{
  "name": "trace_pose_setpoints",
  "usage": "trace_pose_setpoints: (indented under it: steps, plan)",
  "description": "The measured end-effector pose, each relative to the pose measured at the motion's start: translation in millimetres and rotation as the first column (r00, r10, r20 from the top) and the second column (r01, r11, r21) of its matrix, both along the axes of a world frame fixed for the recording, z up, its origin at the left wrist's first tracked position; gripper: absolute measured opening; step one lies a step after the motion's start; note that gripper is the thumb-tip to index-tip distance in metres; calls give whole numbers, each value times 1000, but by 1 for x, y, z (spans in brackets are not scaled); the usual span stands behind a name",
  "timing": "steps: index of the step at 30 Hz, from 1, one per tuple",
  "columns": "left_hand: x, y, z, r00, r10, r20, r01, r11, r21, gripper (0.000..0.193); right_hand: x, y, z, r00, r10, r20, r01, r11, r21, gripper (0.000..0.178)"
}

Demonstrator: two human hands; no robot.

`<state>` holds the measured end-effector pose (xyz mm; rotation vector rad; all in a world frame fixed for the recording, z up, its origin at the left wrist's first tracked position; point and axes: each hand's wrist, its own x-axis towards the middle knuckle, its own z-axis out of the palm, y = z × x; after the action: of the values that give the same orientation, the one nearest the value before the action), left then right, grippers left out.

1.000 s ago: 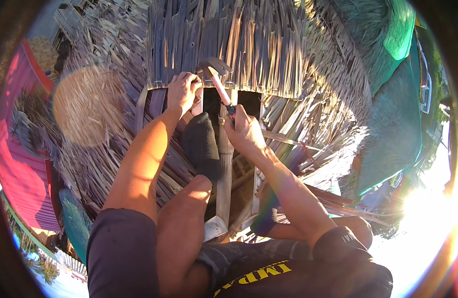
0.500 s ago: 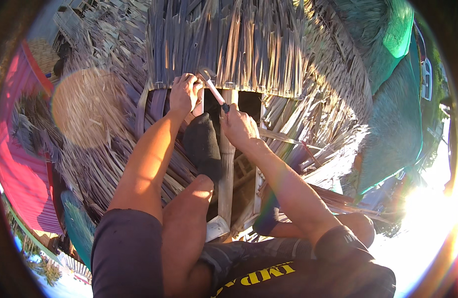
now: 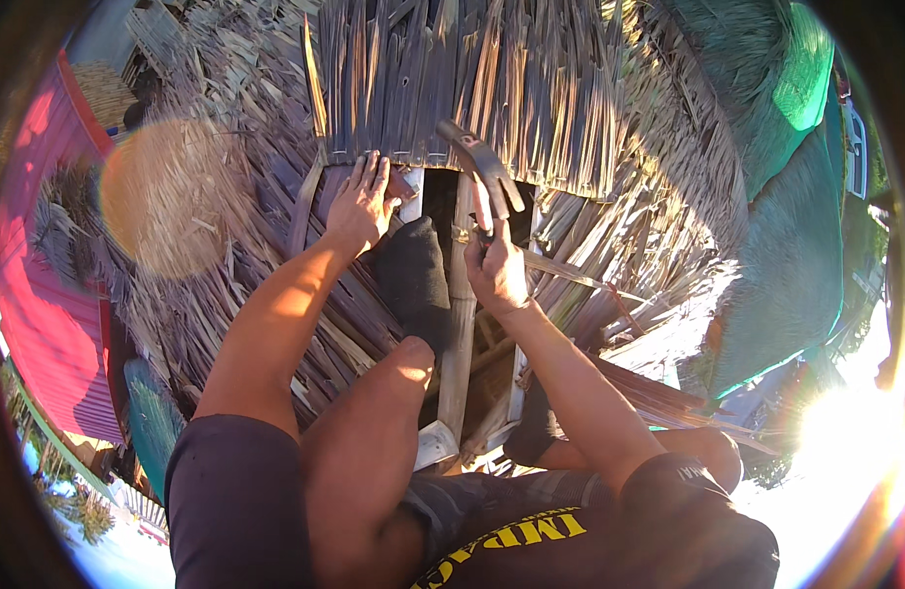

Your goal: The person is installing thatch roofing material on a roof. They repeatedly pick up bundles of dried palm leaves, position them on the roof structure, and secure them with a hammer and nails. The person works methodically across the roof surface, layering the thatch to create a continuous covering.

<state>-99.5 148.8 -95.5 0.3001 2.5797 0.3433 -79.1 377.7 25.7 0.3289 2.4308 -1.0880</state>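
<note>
My right hand (image 3: 496,273) is closed round the handle of a claw hammer (image 3: 480,162). The hammer's metal head is lifted in front of a thatch panel (image 3: 393,98) of dry leaves, apart from it. At that panel's lower edge, my left hand (image 3: 362,206) presses down with its fingers stretched out. Its thumb lies beside a short brown piece of wood (image 3: 405,185), partly hidden. Just right of the left hand, a pale batten (image 3: 414,201) runs under the panel. No nail can be made out.
A bamboo pole (image 3: 456,344) runs down the gap in the roof frame, beside my dark-socked foot (image 3: 413,280). Older thatch (image 3: 226,255) slopes away on both sides. Green netting (image 3: 781,285) hangs at right, and a red metal roof (image 3: 50,314) lies at left. Low sun glares at right.
The hammer has come up off the panel's edge and to the right, its head now turned. My left hand's fingers have gone from curled to stretched out on the edge.
</note>
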Motion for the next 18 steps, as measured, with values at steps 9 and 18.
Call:
trace_pose_setpoints:
  steps: [9, 18]
  plan:
    - [-5, -12, -7, 993, -117, -22, 118, 992, 44, 77, -38, -3, 12, 874, 147, -463, -204, 976, -76, 23]
    - [-28, 65, 52, 981, -136, -137, 173, 937, 303, 36, -49, 35, -11, 996, 89, 24, -92, 988, 123, 27]
